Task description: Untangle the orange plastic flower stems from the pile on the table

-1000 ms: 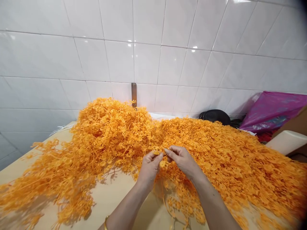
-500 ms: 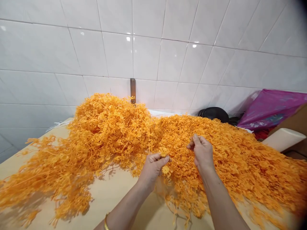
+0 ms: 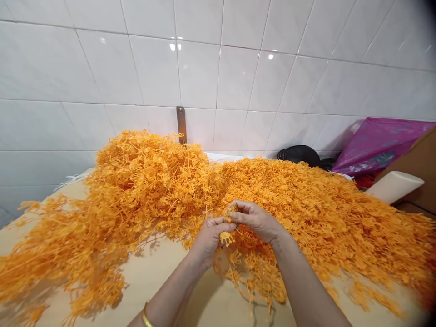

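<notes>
Between two heaps of orange plastic flower pieces, my left hand pinches an orange plastic flower piece with thumb and fingers. My right hand meets it from the right, its thumb and fingertips closed on the upper part of the same small pieces. Both sets of fingertips nearly touch. From below the hands, more orange pieces hang down toward the table. One tall heap rises at the left, and a wide heap spreads over the right side, partly behind my right forearm.
The beige table shows between the heaps. Behind it stands a white tiled wall with a metal bracket. At the right lie a black rounded object, a purple bag, a pale cylinder and a brown cardboard box.
My right hand has moved left and down from above the right heap to my left hand, closing its fingertips on the orange pieces there. My left hand stays almost in place.
</notes>
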The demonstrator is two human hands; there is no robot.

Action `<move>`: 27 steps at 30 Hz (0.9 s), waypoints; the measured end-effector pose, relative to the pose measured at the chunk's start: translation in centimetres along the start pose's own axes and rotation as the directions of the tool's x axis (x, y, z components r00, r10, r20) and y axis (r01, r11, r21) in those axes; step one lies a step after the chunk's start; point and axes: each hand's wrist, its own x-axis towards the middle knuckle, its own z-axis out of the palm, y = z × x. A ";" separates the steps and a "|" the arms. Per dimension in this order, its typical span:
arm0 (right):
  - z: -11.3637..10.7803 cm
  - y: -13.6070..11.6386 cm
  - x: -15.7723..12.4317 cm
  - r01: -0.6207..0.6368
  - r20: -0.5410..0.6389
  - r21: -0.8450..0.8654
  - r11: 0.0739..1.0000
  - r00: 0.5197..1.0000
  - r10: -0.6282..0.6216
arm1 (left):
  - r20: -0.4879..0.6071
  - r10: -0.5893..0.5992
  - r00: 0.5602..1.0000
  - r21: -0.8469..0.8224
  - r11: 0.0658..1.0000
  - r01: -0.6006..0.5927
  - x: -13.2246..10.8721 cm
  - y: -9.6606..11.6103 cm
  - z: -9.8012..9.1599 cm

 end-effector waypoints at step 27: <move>1.1 -0.5 0.4 0.043 -0.181 -0.488 0.872 0.972 -0.149 | 0.062 0.197 0.978 0.131 0.970 -0.204 0.0 -0.5 0.5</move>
